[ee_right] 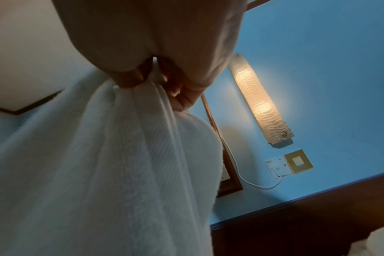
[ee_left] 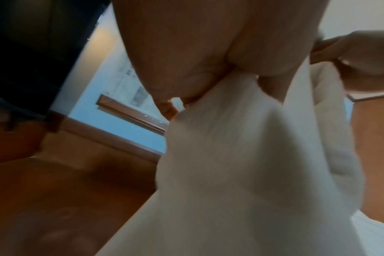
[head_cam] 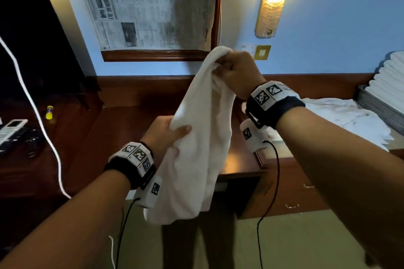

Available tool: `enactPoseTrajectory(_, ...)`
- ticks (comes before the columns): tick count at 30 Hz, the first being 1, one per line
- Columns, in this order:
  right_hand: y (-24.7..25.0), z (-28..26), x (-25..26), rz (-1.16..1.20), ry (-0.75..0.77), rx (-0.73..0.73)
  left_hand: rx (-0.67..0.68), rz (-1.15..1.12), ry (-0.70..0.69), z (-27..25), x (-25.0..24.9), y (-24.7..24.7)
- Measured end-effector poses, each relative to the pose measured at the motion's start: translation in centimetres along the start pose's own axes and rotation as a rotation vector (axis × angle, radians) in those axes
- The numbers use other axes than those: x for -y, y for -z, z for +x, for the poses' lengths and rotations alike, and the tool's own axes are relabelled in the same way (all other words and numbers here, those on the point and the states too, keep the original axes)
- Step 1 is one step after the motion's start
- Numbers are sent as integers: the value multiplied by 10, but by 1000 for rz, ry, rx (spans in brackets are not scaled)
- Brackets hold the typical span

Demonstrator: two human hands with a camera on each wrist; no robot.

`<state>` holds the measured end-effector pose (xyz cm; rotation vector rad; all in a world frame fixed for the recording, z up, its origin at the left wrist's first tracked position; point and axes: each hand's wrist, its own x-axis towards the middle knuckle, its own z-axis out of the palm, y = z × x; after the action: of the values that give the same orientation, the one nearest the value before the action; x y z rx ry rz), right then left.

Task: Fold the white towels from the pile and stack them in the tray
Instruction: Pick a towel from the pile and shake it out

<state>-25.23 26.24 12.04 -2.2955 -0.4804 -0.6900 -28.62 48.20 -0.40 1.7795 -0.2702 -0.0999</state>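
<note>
Head view shows my right hand (head_cam: 237, 72) pinching the towel (head_cam: 196, 137) high, my left hand (head_cam: 168, 131) gripping it lower, long axis hanging down.

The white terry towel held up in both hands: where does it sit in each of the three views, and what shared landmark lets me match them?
Head: white terry towel hangs at centre, right hand gripping its top, left hand lower.
Left wrist: fills the lower right.
Right wrist: fills the lower left.
Shared landmark: the wooden-framed newspaper panel on the blue wall.
</note>
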Motion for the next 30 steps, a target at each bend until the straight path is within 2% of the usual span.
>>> enactPoseTrajectory(7, -1, 18, 4, 87, -254, -184, -5, 405, 107, -38, 68, 70)
enactPoseTrajectory(10, -6, 16, 2, -30, -329, -174, -65, 505, 132, -44, 74, 91)
enactPoseTrajectory(12, -5, 10, -5, -171, -357, -114, -202, 468, 109, -46, 70, 109)
enactPoseTrajectory(13, -5, 6, -11, -170, -383, -97, -309, 440, 69, -48, 67, 120)
enactPoseTrajectory(16, -9, -10, -30, -32, -476, -62, -635, 251, -52, -47, 51, 154)
enactPoseTrajectory(18, -15, -23, -36, 18, -510, -12, -750, 64, -64, -38, 43, 174)
enactPoseTrajectory(21, -24, -45, -40, 69, -519, 6, -694, -188, 72, -18, 43, 190)
enactPoseTrajectory(24, -36, -69, -52, 71, -526, 52, -590, -114, 125, -7, 49, 189)
enactPoseTrajectory(27, -52, -91, -77, -32, -572, 88, -501, -3, 169, 2, 62, 186)
enactPoseTrajectory(30, -67, -112, -96, -57, -608, 120, -509, 35, 206, 8, 73, 188)
